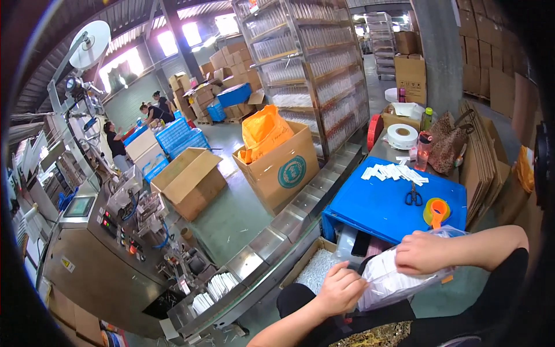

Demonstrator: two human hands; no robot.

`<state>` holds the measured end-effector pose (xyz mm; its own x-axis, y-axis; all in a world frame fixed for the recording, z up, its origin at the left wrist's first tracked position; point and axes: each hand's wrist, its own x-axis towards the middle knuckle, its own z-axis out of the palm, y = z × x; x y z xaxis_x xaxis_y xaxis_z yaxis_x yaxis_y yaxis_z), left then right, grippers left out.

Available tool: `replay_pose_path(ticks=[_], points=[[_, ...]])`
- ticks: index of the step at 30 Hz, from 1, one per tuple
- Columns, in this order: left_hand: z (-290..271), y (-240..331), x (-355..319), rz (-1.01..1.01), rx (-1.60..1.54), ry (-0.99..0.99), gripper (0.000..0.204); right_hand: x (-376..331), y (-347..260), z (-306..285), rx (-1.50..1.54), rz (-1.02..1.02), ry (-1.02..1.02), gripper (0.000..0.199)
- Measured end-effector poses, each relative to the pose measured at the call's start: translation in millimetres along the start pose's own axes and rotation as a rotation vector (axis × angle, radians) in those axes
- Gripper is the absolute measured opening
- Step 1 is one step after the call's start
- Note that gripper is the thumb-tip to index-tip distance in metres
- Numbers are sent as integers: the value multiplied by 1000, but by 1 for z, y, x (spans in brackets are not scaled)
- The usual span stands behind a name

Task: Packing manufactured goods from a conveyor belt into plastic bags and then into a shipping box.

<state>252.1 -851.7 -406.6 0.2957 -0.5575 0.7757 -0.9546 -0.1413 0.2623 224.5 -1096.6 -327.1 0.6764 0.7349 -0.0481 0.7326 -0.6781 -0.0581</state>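
Observation:
A clear plastic bag (378, 296) filled with flat white packets lies over my lap, in front of the blue table. My left hand (338, 288) pinches the bag's left edge, with thumb and fingers pressed together. Over the bag's upper part is my right hand (421, 253), its fingers curled down and gripping the plastic. Its fingertips are partly hidden. Just beyond that hand, an orange and yellow tape roll (437, 213) rests on the blue tabletop (370, 199). Black-handled scissors (414, 196) lie farther back, near a loose spread of white strips (393, 172).
A metal conveyor (272, 236) runs along my left, carrying white packets (222, 284) at its near end. Below the table is a carton of white pieces (317, 267). Beyond stand open cartons (193, 182), a tall rack (306, 63) and a machine (104, 254). Several people work far left.

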Motion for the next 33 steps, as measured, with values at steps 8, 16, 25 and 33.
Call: replay_pose_path(ticks=[8,16,25,33], points=[[-18,11,55,-137,251,-492,17,-8,-11,-3,-183,-59,128,13],[11,13,35,58,220,-486,8,-4,-9,4,7,-90,270,20],[15,15,29,47,170,-288,13,10,-13,11,139,-58,123,23],[14,10,29,-121,131,-336,12,17,-7,13,104,-70,134,20]])
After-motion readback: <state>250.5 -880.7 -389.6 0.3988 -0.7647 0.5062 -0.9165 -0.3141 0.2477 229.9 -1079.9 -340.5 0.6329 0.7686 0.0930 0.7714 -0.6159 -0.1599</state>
